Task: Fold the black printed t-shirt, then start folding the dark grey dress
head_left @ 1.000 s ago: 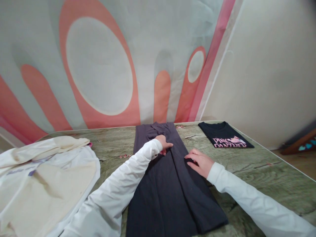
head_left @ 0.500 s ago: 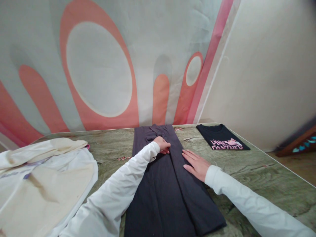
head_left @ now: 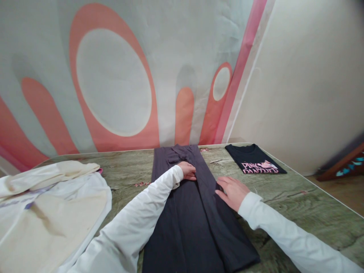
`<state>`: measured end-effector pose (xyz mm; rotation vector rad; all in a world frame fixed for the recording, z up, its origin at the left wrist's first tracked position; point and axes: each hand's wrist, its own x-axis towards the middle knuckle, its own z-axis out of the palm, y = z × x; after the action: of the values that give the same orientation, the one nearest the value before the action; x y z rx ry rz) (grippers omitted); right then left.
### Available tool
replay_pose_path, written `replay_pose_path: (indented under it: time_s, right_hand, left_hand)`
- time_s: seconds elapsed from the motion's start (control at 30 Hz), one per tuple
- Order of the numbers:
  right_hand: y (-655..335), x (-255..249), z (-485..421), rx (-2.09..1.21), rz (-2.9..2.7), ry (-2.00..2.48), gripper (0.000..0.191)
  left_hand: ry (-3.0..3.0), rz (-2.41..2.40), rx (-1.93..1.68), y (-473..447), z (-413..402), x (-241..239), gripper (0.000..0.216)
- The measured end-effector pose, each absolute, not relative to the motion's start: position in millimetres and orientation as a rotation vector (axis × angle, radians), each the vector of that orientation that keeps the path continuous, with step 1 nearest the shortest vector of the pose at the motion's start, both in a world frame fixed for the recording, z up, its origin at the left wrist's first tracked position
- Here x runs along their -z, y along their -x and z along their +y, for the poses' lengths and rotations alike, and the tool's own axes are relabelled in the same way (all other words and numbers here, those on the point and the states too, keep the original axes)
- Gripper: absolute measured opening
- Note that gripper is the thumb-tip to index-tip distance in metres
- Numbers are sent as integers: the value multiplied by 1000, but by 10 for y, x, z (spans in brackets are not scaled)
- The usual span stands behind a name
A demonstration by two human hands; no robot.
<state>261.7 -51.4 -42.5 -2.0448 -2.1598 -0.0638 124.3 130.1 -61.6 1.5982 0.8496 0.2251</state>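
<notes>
Dark trousers [head_left: 193,223] lie lengthwise on the table, laid in long panels, with a bunched tie or gathered part near the far end. My left hand [head_left: 187,170] is over their upper middle, fingers closed on the cloth along a fold; its fingertips are partly hidden. At the right edge of the same trousers, my right hand [head_left: 232,191] rests with fingers stretched and the thumb apart. A bit of dark cloth shows between that thumb and the fingers.
A folded black T-shirt [head_left: 253,159] with pink lettering lies at the back right. Cream and white garments [head_left: 62,212] are heaped at the left. The wood-patterned table [head_left: 301,204] meets a printed backdrop [head_left: 167,94] behind.
My right hand has shifted slightly right and nearer to me, along the trousers' edge. My left hand has moved slightly nearer, its fingers lower on the cloth.
</notes>
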Motion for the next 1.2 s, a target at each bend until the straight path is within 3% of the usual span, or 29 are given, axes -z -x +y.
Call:
replay_pose_path:
  time_s: [0.23,0.37,0.5,0.87,1.2]
  right_hand:
    - [-2221,459,-560,-105,-2000,2019,28]
    - [-2113,517,-420,-48,-1966,2111,33]
    - [-2117,565,-232,-8,-1968,2213,19]
    - [-2185,419,-237,-97,-1833,2053,16]
    - [-2133,568,-221,-114,-1871,2020,14]
  left_hand:
    - [-1181,841,-167,-1235,1309,626,30]
    - [-1075,836,-166,-1232,1304,621,20]
    - [-983,801,-167,-1247,1283,600,10]
    - [-771,701,-330,-1417,1184,662,7]
    - [-473,488,-441,-1490,1173,612,25]
